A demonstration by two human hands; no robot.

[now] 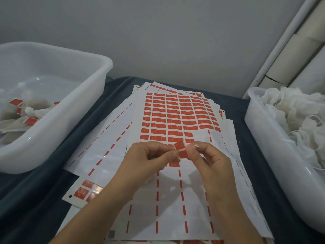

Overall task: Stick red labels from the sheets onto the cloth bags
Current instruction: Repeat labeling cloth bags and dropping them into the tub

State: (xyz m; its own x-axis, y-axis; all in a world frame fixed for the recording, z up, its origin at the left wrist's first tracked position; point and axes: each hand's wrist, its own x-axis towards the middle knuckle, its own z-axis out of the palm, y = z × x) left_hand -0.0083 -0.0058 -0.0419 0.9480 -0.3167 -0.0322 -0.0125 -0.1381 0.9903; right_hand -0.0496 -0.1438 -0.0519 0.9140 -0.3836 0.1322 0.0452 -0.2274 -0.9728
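both hands pinch one red label (179, 145) between them, left hand (149, 155) and right hand (209, 157) curled, just above the sheet (168, 199) at mid-bench, likely peeling it; cloth bags (299, 117) wait in the right-edge tub (274, 155).

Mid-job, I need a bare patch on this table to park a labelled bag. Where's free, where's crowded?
Bare dark cloth shows at near left, between the left tub and the label sheets; a narrower strip lies between the sheets and the right tub. The centre is crowded: sheets fan across it, and both hands, left hand and right hand, pinch a red label.
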